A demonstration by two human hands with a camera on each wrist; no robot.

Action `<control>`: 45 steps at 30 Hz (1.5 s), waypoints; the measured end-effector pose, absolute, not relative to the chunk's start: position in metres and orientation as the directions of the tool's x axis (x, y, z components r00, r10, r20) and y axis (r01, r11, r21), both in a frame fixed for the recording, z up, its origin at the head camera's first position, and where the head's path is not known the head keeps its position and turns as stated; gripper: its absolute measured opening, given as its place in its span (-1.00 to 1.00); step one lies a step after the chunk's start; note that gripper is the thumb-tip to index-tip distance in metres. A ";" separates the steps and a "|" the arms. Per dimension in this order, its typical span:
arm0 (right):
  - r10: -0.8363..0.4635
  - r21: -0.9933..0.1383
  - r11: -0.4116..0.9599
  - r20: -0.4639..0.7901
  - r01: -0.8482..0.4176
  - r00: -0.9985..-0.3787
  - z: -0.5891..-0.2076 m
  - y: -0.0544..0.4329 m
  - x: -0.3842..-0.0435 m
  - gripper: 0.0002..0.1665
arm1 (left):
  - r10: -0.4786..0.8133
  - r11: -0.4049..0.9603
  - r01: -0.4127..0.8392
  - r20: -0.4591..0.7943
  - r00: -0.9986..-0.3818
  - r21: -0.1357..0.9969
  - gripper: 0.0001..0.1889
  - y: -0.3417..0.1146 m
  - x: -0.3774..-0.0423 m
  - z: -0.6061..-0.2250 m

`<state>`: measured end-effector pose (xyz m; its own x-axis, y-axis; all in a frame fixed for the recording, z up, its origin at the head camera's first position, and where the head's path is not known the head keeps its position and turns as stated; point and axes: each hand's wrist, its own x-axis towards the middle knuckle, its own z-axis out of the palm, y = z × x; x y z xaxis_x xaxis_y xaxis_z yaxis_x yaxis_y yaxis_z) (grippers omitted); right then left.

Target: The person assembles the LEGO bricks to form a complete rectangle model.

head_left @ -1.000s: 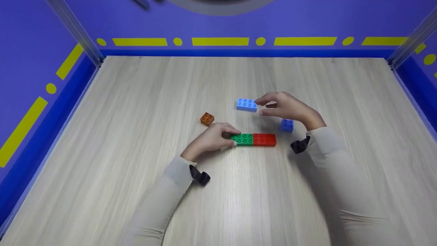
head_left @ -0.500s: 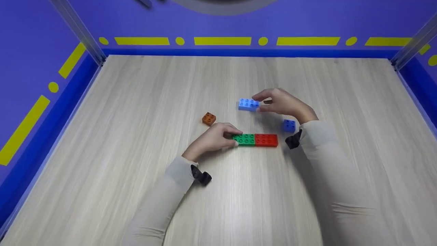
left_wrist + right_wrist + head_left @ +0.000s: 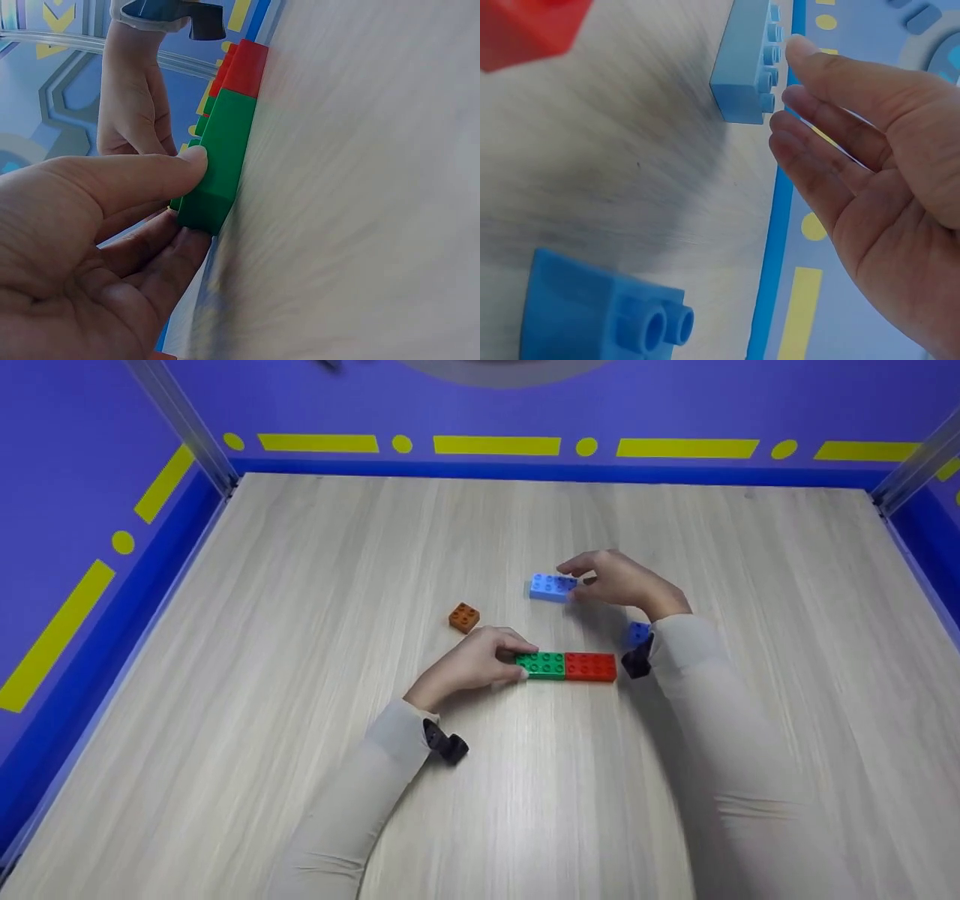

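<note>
In the head view my left hand [image 3: 474, 661] pinches the left end of a green building brick [image 3: 545, 666], thumb on the near side and fingers on the far side. A red brick [image 3: 591, 667] sits flush against the green one's right end, making one row. Farther back lies a light blue brick [image 3: 547, 587] with its studs up. My right hand [image 3: 628, 583] hovers at its right end, fingers loosely spread and holding nothing. The right wrist view shows a small gap between those fingertips [image 3: 802, 46] and the studs of the light blue brick [image 3: 744, 64].
A small orange-brown brick [image 3: 464, 617] lies just beyond my left hand. A small blue brick [image 3: 638, 631] is partly covered by the right wrist's black camera mount [image 3: 637, 661]. Blue walls [image 3: 495, 405] with yellow marks border the wooden table [image 3: 337, 585].
My right hand has moved left and slightly away from me, over the right end of the light blue brick. Its wrist mount now overlaps the small blue brick. The left hand keeps its hold.
</note>
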<state>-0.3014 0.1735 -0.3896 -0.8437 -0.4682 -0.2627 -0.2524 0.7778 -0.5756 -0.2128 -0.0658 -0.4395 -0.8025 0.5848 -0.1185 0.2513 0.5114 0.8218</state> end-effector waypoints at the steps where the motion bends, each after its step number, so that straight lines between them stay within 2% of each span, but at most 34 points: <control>1: -0.469 -0.572 0.779 -0.259 -0.257 -0.845 -0.390 0.173 -0.302 -0.48 | 0.585 0.510 0.251 -0.118 -0.803 0.823 -0.60 -0.066 -0.213 -0.439; 22: -0.447 -0.524 0.810 -0.260 -0.264 -0.856 -0.395 0.165 -0.301 -0.45 | 0.580 0.538 0.249 -0.139 -0.803 0.805 -0.59 -0.065 -0.212 -0.438; 32: -0.455 -0.505 0.814 -0.247 -0.287 -0.856 -0.397 0.164 -0.301 -0.52 | 0.582 0.523 0.256 -0.121 -0.804 0.813 -0.59 -0.065 -0.211 -0.438; 45: -0.470 -0.497 0.816 -0.274 -0.295 -0.839 -0.395 0.166 -0.299 -0.49 | 0.578 0.527 0.248 -0.128 -0.806 0.813 -0.58 -0.065 -0.211 -0.438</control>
<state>-0.2986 0.1664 -0.3954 -0.8392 -0.4699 -0.2737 -0.2947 0.8160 -0.4974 -0.2110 -0.0649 -0.4380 -0.8059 0.5780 -0.1280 0.2485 0.5265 0.8130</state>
